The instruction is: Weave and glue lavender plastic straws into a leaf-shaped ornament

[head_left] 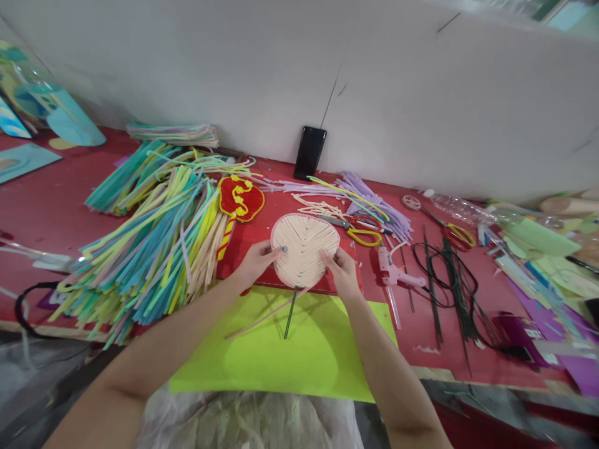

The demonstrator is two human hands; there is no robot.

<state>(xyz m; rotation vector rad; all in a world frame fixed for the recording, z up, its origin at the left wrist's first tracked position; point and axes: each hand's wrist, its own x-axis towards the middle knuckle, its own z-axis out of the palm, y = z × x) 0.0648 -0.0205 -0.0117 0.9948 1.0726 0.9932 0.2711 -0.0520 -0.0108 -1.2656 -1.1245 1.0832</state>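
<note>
A round cream fan (pixel 305 249), made of pale strips laid in a herringbone pattern with a pink rim, lies on a red sheet (pixel 243 252). My left hand (pixel 258 260) grips its left edge with the thumb pressed on top. My right hand (pixel 343 269) pinches its lower right edge. A thin dark stick (pixel 291 312) and a pink strand (pixel 262 319) hang from the fan's bottom over a lime green sheet (pixel 299 349).
A big heap of coloured strips (pixel 150 249) fills the left. A red and yellow fan (pixel 240 201) lies beside it. A black phone (pixel 309 153) leans on the wall. Scissors (pixel 362 229), a pink glue gun (pixel 395 271), green wires (pixel 452 280) and paper scraps lie on the right.
</note>
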